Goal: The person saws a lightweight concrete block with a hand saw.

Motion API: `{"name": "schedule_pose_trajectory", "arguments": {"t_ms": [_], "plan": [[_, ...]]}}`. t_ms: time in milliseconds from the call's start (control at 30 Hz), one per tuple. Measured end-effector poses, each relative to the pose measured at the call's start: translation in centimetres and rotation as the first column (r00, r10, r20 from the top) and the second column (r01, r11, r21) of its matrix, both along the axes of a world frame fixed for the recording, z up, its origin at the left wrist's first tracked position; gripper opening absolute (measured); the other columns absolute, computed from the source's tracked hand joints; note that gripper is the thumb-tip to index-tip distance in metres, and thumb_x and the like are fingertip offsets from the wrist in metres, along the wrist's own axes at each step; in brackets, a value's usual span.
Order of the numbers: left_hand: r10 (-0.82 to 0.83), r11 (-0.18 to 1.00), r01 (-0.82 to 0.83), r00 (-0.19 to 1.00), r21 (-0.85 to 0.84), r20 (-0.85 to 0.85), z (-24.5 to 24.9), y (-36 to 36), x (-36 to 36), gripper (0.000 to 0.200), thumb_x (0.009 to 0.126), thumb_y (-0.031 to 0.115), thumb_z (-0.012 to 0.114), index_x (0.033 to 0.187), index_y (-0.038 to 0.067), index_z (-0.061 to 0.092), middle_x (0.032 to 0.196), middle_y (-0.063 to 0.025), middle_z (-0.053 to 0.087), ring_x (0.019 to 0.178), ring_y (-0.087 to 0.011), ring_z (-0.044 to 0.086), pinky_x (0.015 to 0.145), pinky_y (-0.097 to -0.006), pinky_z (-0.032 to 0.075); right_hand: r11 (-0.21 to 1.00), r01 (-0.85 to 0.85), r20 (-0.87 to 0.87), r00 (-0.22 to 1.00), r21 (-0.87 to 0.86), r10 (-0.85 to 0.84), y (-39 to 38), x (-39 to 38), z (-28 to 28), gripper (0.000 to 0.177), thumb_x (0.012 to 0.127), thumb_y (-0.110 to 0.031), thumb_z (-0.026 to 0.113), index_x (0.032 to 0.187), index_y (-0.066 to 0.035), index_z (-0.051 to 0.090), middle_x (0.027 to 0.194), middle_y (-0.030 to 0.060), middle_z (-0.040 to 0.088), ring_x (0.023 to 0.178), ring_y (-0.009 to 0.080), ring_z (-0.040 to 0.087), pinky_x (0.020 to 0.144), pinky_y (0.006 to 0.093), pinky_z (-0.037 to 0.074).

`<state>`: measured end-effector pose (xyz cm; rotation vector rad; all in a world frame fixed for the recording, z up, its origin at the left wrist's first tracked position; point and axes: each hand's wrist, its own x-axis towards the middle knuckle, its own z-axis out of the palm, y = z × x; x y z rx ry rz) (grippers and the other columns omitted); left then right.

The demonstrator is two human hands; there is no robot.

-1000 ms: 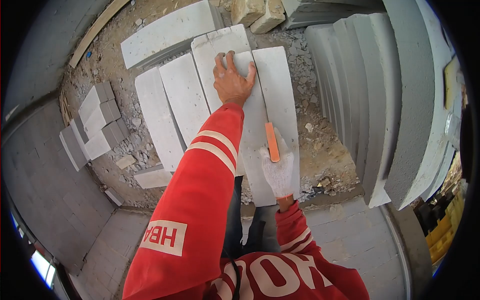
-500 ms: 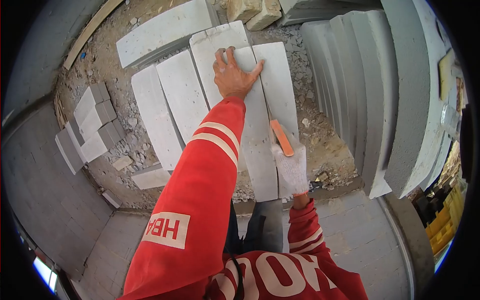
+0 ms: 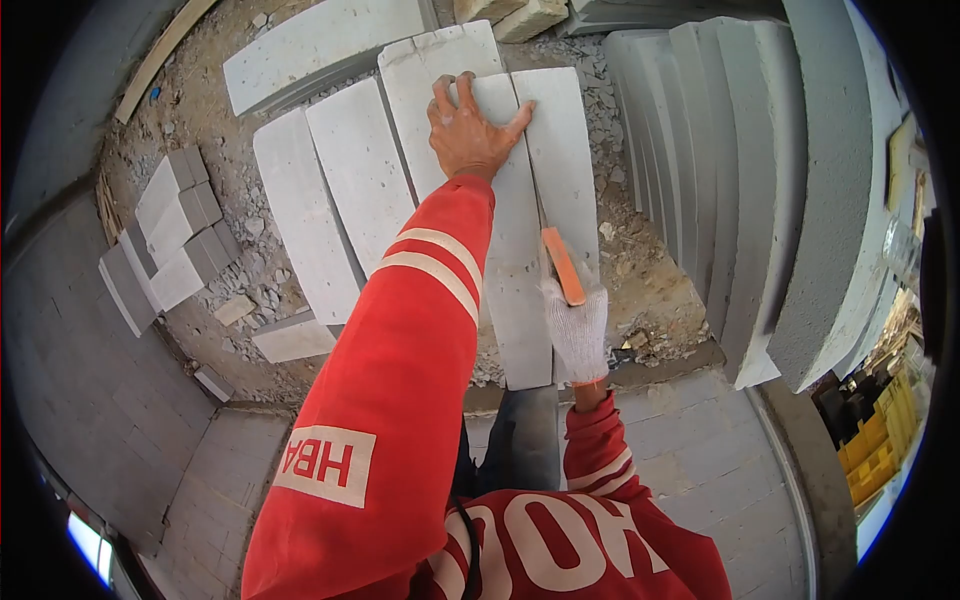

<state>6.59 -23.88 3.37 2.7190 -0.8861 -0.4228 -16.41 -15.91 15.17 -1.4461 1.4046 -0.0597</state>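
Observation:
My bare left hand (image 3: 475, 132) presses down on the far part of a pale grey block (image 3: 515, 290), its fingers spread and thumb out toward the right edge. In a white knit glove, my right hand (image 3: 580, 325) is closed around the orange handle of a handsaw (image 3: 563, 266). The thin blade is seen edge-on and lies in the dark line between this block and the right-hand block (image 3: 563, 150). How deep the blade sits is hidden. The near end of the middle block reaches my legs.
More pale blocks (image 3: 360, 160) lie side by side to the left, with a long one (image 3: 320, 50) beyond. Small cut pieces (image 3: 180, 225) are stacked at far left. Tall slabs (image 3: 750, 180) stand in a row on the right. Rubble (image 3: 640, 270) covers the ground.
The view has shifted slightly, so the blocks and hands appear a little higher. Both hands keep the same hold; any saw movement is too small to tell.

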Motion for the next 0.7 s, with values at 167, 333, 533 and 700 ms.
{"name": "schedule_pose_trajectory", "arguments": {"t_ms": [167, 333, 533, 700], "plan": [[-0.002, 1.000, 0.002, 0.999, -0.004, -0.039, 0.7, 0.4, -0.3, 0.097, 0.073, 0.078, 0.075, 0.141, 0.013, 0.052, 0.146, -0.0097, 0.041, 0.128, -0.0364, 0.055, 0.091, -0.0506, 0.059, 1.000, -0.002, -0.011, 1.000, 0.000, 0.002, 2.8, -2.6, 2.7, 0.040, 0.089, -0.010, 0.073, 0.125, 0.004, 0.067, 0.072, 0.0138, 0.062, 0.057, 0.0268, 0.051, 0.058, 0.0371, 0.048], [0.027, 0.999, -0.028, 0.999, -0.017, -0.046, 0.3, 0.0, -0.2, 0.094, 0.072, 0.073, 0.078, 0.140, 0.013, 0.052, 0.145, -0.0094, 0.040, 0.129, -0.0380, 0.052, 0.092, -0.0512, 0.058, 1.000, -0.007, -0.046, 0.999, -0.010, 0.007, 7.7, -8.2, 9.5, 0.054, 0.084, -0.003, 0.068, 0.138, 0.004, 0.062, 0.098, 0.0181, 0.073, 0.072, 0.0208, 0.069, 0.070, 0.0342, 0.057], [-0.008, 1.000, 0.008, 1.000, 0.004, -0.003, 0.5, -0.9, 0.7, 0.099, 0.072, 0.078, 0.075, 0.142, 0.013, 0.051, 0.147, -0.0116, 0.043, 0.130, -0.0368, 0.056, 0.094, -0.0499, 0.059, 0.994, 0.038, 0.082, 0.996, -0.105, -0.029, 0.2, 0.5, -0.7, 0.044, 0.090, -0.008, 0.071, 0.131, 0.004, 0.065, 0.080, 0.0176, 0.070, 0.063, 0.0272, 0.064, 0.065, 0.0340, 0.054], [0.010, 1.000, -0.010, 1.000, -0.022, -0.030, 0.0, 0.0, 0.3, 0.094, 0.073, 0.075, 0.076, 0.139, 0.012, 0.053, 0.146, -0.0109, 0.042, 0.129, -0.0380, 0.053, 0.092, -0.0508, 0.059, 0.989, -0.074, -0.012, 0.997, -0.131, 0.073, 6.5, -5.7, 4.7, 0.053, 0.085, -0.004, 0.071, 0.137, 0.002, 0.063, 0.097, 0.0163, 0.071, 0.069, 0.0281, 0.062, 0.068, 0.0339, 0.055]]}}
